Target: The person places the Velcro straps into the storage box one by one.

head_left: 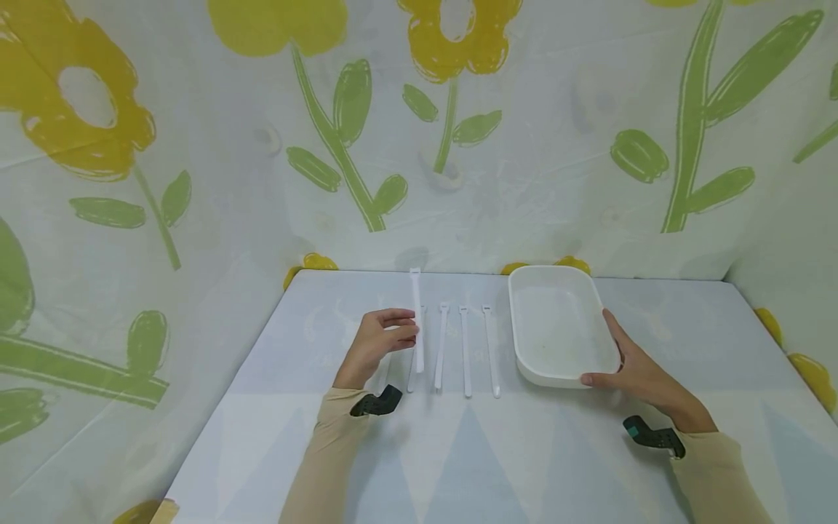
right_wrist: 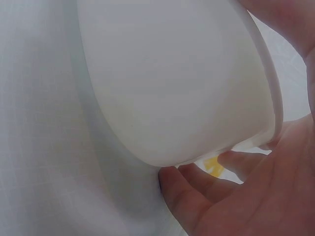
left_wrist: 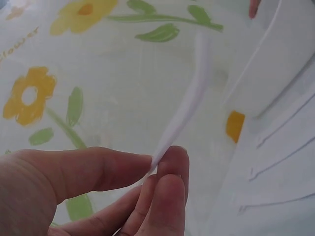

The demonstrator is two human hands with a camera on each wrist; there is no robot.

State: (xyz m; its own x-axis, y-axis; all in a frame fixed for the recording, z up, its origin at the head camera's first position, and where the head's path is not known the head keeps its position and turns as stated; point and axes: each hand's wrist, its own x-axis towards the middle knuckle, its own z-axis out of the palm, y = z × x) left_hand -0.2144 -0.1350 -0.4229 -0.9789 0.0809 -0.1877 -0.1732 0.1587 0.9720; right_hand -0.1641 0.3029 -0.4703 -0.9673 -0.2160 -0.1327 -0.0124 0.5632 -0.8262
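One left hand point(head_left: 376, 346) pinching white strip point(head_left: 416, 295), right hand point(head_left: 644, 375) gripping white tray point(head_left: 556, 327), orange lettering point(left_wrist: 19, 42) "lower"

I face pale sheeting point(head_left: 537, 160) on 3 sides, filling the upper frame. Yellow flowers point(head_left: 425, 47) and green stems point(head_left: 689, 116) decorate it, 1 large bloom point(head_left: 118, 58) at upper left. Below, I see a whitish table point(head_left: 308, 342) with light-blue triangles point(head_left: 468, 466) toward the bottom, in soft light.
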